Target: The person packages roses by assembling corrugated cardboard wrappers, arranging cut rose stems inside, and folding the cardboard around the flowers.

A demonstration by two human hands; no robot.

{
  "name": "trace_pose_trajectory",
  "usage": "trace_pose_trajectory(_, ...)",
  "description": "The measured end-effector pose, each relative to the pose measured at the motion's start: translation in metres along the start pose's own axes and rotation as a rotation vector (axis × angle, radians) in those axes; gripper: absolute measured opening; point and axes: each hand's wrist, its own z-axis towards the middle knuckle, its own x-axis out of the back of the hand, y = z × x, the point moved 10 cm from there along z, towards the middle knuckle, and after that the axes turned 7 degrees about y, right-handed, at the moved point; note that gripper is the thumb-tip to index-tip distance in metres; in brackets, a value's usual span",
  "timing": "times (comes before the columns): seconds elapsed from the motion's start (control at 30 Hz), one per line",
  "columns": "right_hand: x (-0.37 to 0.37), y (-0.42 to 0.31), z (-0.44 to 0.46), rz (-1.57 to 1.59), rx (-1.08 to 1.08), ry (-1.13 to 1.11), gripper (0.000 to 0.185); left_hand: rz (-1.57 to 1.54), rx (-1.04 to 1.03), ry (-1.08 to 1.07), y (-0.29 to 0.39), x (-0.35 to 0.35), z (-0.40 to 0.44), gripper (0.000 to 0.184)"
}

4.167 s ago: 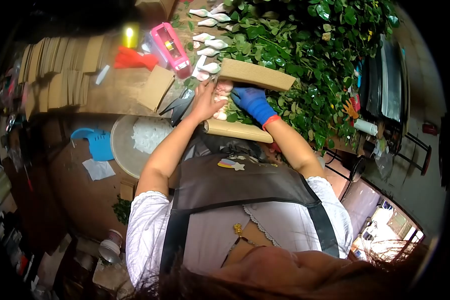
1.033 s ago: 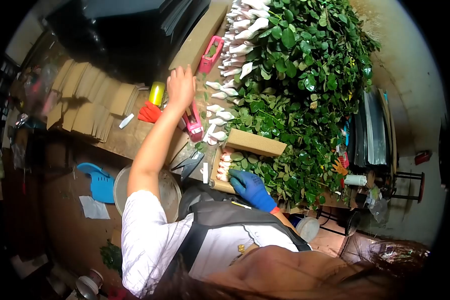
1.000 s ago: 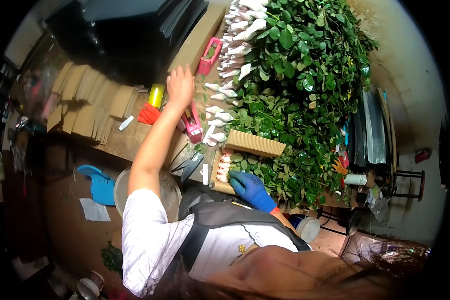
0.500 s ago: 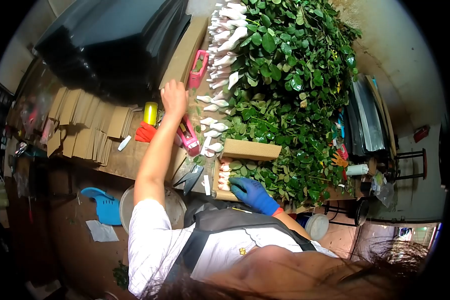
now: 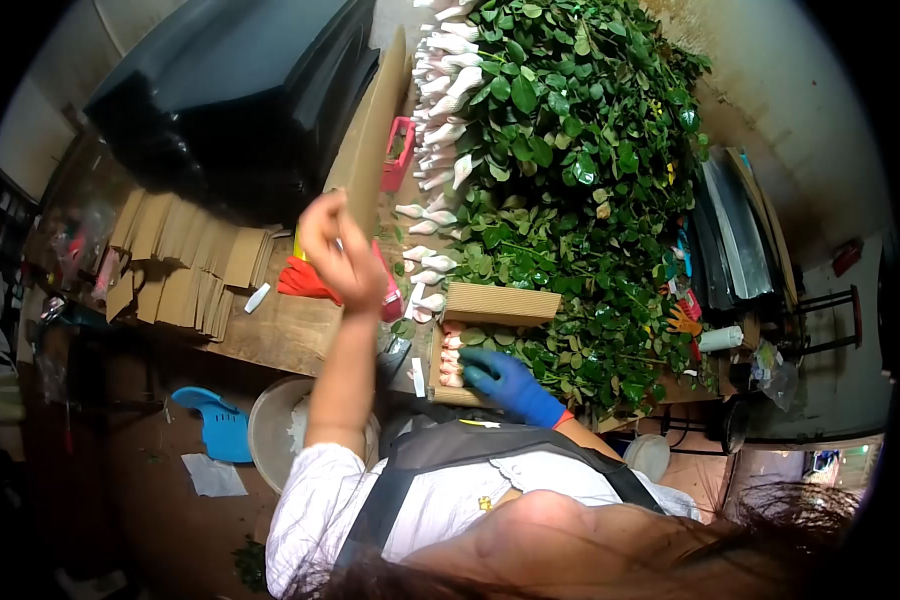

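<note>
The pink blooms [image 5: 452, 366] on the counter [image 5: 282, 338] are flanked by the blue-gloved right hand [image 5: 510, 388], its grip hidden. Beyond, at the nearer left hand [image 5: 342, 258], the cardboard sheet [image 5: 365, 160] is pointed lengthwise away; whether it is gripped by those bent fingers cannot be told.

A pale wall [image 5: 815, 110] fills the upper right, with brown stains toward the top. Another greyish wall [image 5: 30, 160] shows at the upper left. A worn wooden table [image 5: 280, 342] stretches from the left across the centre, brightly lit along its bare front. Below, the brown floor [image 5: 145, 490] is dim at lower left, and redder and lighter at lower right. A dark metal frame [image 5: 857, 312] stands at the right, above a small bright opening [image 5: 852, 466]; whether door or window is unclear.
</note>
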Motion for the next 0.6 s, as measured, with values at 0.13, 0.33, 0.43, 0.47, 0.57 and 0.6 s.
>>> trace_pose_trajectory(0.13, 0.017, -0.08, 0.007, 0.905, -0.313, -0.16, 0.069, -0.063, -0.548, -0.51, 0.118, 0.013, -0.113, 0.028)
trace_pose_trajectory(0.33, 0.09, -0.033, 0.007, 0.269, -0.228, 0.173, 0.027, 0.042, -0.35, -0.896, 0.081, 0.014, -0.168, 0.035)
trace_pose_trajectory(0.43, 0.104, 0.034, -0.007, 0.304, -0.299, 0.202, 0.028, 0.496, 0.14, -0.695, 0.005, 0.042, -0.149, 0.04)
trace_pose_trajectory(0.47, 0.107, 0.047, -0.014, 0.312, -0.323, 0.231, 0.03, 0.452, 0.422, -0.772, -0.034, 0.052, -0.171, 0.031)
trace_pose_trajectory(0.57, 0.104, 0.093, -0.03, 0.253, -0.422, 0.176, 0.032, 0.249, 1.106, -0.929, -0.107, 0.078, -0.272, 0.025)
trace_pose_trajectory(0.6, 0.106, 0.112, -0.034, 0.097, -0.422, 0.133, 0.037, 0.284, 1.125, -0.952, -0.107, 0.078, -0.284, 0.026)
